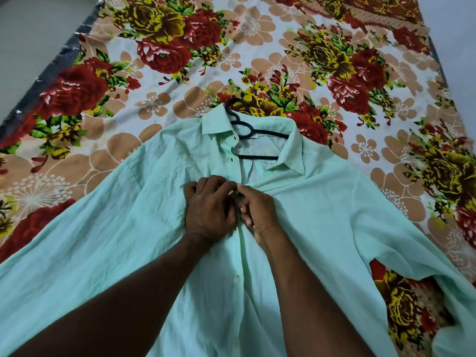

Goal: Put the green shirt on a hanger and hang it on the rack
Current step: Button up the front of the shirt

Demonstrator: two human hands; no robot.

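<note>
The green shirt (pixel 296 240) lies spread front-up across the near half of the bed (pixel 180 60), its collar pointing toward the far edge and its sleeves fanned out toward the left and right edges, so the whole front is flat and easy to work on. A black hanger (pixel 247 130) is already inside the shirt: its hook pokes out past the collar onto the flowered bedsheet (pixel 296 47), and its shoulder arm and lower bar show through the open neck, which suggests the shoulders are seated on it. Both hands meet at the placket just below the open collar. The left hand (pixel 210 211) rests knuckles-up on the left front panel, fingers curled and pinching the edge of the cloth; the right hand (pixel 255 212) comes in from the other side, thumb and forefinger nipping the opposite edge right against the left fingertips. This looks like fastening a button, most likely so the shirt cannot slide off the hanger once it is lifted; the button itself is hidden under the fingers. Dark buttons above the hands appear undone, while pale ones run down the closed front below. No rack is in view, so hanging remains to be done.
</note>
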